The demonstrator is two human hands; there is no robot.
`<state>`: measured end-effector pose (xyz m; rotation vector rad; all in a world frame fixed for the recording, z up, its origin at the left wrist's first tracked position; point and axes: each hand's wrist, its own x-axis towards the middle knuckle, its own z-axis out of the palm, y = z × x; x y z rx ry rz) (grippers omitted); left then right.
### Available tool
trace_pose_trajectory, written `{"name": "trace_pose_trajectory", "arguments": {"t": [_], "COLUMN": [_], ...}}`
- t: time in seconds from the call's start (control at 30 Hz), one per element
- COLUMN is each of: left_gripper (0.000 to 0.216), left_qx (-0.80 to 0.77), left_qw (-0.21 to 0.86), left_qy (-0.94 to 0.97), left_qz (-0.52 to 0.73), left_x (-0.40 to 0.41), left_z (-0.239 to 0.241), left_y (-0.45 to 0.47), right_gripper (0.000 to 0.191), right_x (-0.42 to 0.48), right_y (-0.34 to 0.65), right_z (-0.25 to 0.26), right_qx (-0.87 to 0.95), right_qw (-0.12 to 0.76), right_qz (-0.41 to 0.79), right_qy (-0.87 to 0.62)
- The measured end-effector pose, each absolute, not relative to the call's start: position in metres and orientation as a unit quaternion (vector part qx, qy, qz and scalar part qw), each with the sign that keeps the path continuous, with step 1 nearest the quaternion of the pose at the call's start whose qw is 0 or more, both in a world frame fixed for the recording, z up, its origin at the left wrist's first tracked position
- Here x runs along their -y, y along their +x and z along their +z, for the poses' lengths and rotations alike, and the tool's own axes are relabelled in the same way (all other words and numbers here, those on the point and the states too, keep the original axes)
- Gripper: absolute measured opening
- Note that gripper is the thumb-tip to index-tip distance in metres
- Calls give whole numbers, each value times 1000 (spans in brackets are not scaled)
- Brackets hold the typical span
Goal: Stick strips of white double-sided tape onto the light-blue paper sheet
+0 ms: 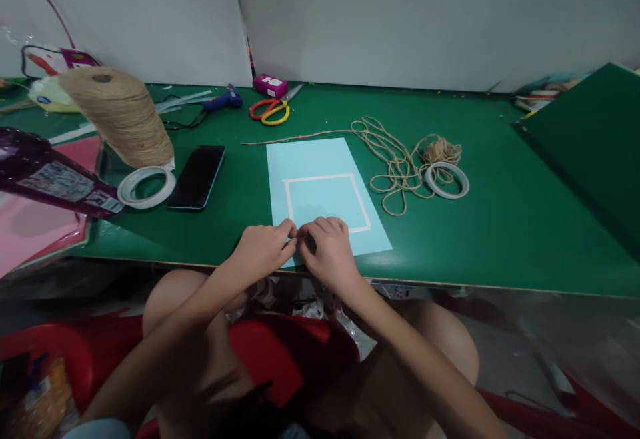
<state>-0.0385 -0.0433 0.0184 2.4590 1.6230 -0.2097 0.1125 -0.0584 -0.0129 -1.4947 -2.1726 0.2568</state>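
Observation:
A light blue sheet of paper (315, 165) lies on the green table (500, 225) near its front edge. A square of white tape strips (325, 177) is stuck on the sheet. My left hand (263, 247) and my right hand (327, 249) meet at the sheet's near edge, over the square's lower left corner. Both hands have their fingers curled, fingertips pinched together where they touch. What they pinch is too small to make out. A loose tangle of jute twine (400, 159) lies right of the sheet, one strand running along the sheet's far edge.
A big cone of jute twine (123, 115), a tape roll (146, 187) and a dark phone (197, 175) lie to the left. Another tape roll (447, 180) sits right. Scissors (270, 111) and a glue gun (220, 100) lie at the back. A green board (590, 139) slants at the right.

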Motion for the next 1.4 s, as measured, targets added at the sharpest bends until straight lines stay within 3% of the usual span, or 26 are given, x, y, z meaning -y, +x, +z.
{"name": "trace_pose_trajectory", "arguments": {"t": [0.67,1.03,1.4], "left_gripper": [30,30,27], "left_qx": [-544,-530,-546], "left_qw": [74,91,107], "left_qy": [832,840,830], "left_qz": [-75,-70,-46], "left_x": [44,43,42], "left_z": [13,13,13], "left_y": [-41,-47,-49], "right_gripper": [11,18,9], "right_x": [46,44,49], "right_y": [108,103,107], "right_z": [-14,-25,-14], "right_qx": [844,841,831], "right_qw": [163,171,182], "right_qz": [7,-44,15], "right_qy": [-511,-512,-526]}}
